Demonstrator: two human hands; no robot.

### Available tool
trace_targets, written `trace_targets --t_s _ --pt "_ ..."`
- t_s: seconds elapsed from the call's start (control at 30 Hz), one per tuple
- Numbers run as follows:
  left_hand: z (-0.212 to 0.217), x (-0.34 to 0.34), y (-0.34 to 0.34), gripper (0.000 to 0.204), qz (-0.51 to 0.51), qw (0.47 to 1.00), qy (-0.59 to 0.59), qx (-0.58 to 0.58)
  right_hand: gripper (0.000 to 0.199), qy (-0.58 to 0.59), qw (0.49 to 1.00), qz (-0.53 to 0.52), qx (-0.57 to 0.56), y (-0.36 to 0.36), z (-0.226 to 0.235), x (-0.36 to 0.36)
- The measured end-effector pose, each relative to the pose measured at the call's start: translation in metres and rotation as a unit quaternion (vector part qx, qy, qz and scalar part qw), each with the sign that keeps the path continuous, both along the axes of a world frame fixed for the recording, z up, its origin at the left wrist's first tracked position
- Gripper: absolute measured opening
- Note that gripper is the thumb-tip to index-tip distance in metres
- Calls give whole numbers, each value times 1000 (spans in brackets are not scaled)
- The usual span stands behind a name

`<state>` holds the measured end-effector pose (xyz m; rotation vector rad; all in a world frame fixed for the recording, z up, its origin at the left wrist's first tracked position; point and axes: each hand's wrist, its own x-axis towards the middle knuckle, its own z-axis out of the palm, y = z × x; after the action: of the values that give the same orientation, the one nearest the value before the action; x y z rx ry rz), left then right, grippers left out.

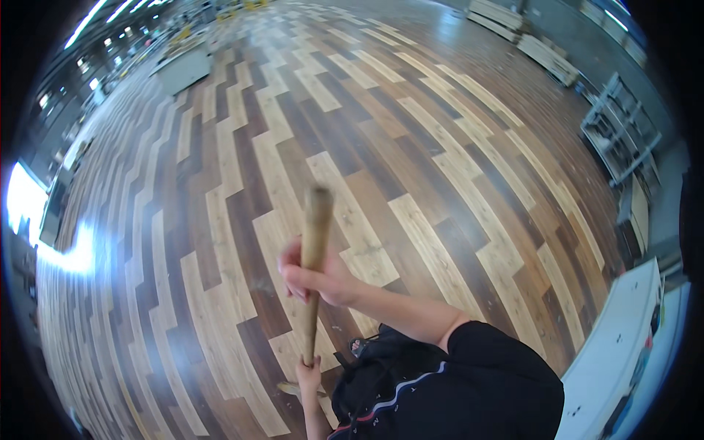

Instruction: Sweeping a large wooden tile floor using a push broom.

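Observation:
A long wooden pole [315, 238], like a broom or mop handle, stands nearly upright in front of me, its blurred top end toward the camera. My right hand [319, 273] is closed round its upper part, fingers and thumb wrapped over it. Lower down, my left hand [309, 372] grips the same pole. A pale tan piece [290, 388] shows beside the left hand, near the floor; whether it belongs to the pole I cannot tell. The pole's lower end is hidden behind the left hand and forearm.
Wood-plank floor [411, 220] in mixed light and dark tones spreads around me. A white table [612, 352] stands close on the right. Farther right are a grey metal rack [620, 132] and stacked boards [546, 59]. A pale box-like bench [183, 70] stands far left.

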<state>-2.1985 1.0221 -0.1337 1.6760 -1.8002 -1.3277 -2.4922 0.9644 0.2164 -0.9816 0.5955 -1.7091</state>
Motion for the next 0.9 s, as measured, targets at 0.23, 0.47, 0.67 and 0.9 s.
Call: trace_targets --t_s 0.23,0.47,0.67,0.9 --pt "-30 35 40 41 3 996 -81 40 24 9 992 104 68 23 -34 45" --pt "1 28 47 49 -20 994 -82 74 40 -25 986 133 -97 11 -8 25" --pt "-21 1 53 28 60 994 89 6 59 -22 975 196 -106 10 2 1" --pt "-19 -86 15 34 -69 973 210 -70 55 -1 991 69 -111 37 39 -63"
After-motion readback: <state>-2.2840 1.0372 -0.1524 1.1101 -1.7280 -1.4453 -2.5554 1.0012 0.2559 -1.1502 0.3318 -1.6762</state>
